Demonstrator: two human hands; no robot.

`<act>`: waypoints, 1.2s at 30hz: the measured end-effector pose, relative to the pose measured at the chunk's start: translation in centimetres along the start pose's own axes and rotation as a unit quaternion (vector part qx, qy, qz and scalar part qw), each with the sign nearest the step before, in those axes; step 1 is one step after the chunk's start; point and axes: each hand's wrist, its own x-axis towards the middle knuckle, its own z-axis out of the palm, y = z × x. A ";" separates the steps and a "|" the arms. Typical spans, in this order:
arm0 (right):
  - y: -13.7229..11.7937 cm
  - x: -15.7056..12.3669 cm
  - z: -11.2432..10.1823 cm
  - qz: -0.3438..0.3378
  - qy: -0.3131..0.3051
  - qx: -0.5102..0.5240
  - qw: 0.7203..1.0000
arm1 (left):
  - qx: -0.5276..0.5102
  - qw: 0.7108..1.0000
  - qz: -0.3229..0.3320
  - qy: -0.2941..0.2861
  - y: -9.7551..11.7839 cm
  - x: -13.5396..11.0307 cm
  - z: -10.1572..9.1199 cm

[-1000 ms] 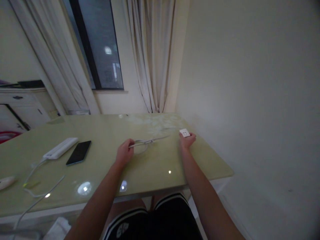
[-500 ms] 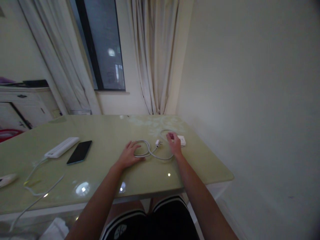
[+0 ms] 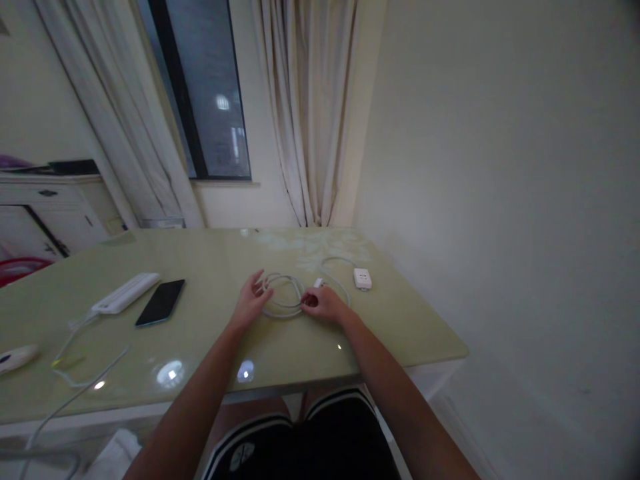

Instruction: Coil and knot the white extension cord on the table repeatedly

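A grey-white extension cord [image 3: 281, 315] lies in loops on the glossy table between my hands. My left hand [image 3: 250, 300] curves its fingers and thumb round the left side of the loops. My right hand [image 3: 326, 305] pinches the cord at the right side of the loops. The cord's white plug [image 3: 319, 283] is just beyond my right hand, partly hidden by it. From there one length of cord arcs back and right to a small white socket block [image 3: 363, 279], which lies flat and untouched.
Left on the table [image 3: 215, 260] lie a dark phone [image 3: 161, 303], a long white power strip [image 3: 127, 293] with its cable, and a white object [image 3: 18, 358] at the edge of view. A wall [image 3: 500, 200] borders the right side; curtains [image 3: 310, 120] hang behind.
My right hand has moved left from beside the socket block to the loops and now pinches the cord there. My left hand has turned more upright at the loops' left side.
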 end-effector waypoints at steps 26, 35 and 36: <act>0.7 0.8 0.1 0.090 0.195 -0.106 0.971 | -0.362 0.928 -0.092 0.014 2.2 0.0 -0.8; 0.6 0.4 0.1 0.130 0.115 -0.092 0.981 | -0.348 0.929 -0.058 0.116 1.2 0.8 -1.4; 0.5 0.3 0.0 0.115 0.103 -0.069 0.986 | -0.327 0.936 -0.048 0.120 1.0 0.8 -1.3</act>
